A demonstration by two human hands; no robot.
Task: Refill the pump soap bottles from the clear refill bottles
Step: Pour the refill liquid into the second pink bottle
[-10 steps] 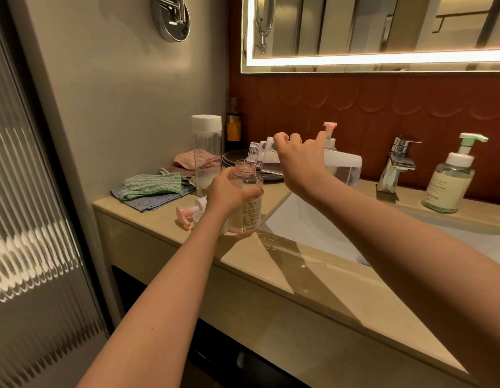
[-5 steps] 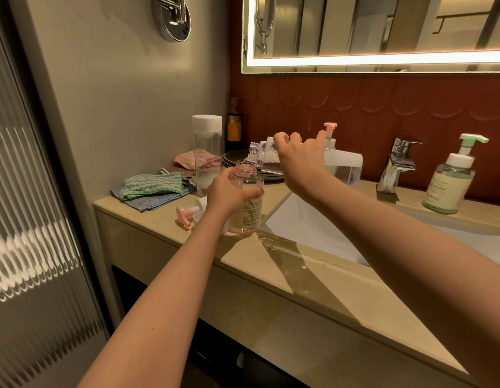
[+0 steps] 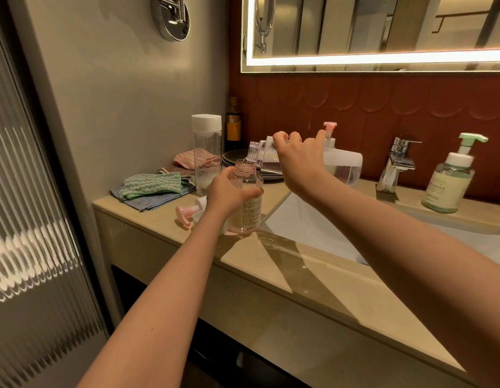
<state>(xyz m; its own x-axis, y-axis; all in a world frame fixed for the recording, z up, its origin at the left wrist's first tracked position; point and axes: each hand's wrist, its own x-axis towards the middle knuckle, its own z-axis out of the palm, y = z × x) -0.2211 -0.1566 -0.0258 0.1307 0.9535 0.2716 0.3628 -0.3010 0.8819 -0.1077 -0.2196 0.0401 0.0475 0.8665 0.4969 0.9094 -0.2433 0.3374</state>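
My left hand grips an open pink-tinted soap bottle standing on the counter, its pump removed. My right hand holds a clear refill bottle tipped on its side, its threaded neck just above the soap bottle's mouth; a thin stream of liquid seems to run in. The pink pump head lies on the counter left of the soap bottle. A second clear refill bottle with a white cap stands upright behind. A green pump bottle stands at the far right.
Folded cloths lie at the counter's left end, dark plates behind the bottles. A chrome tap stands over the white basin. A pink pump top shows behind my right hand. Wet patch on the counter edge.
Almost nothing moves; both hands keep their hold, with the refill bottle staying tipped over the soap bottle's mouth.
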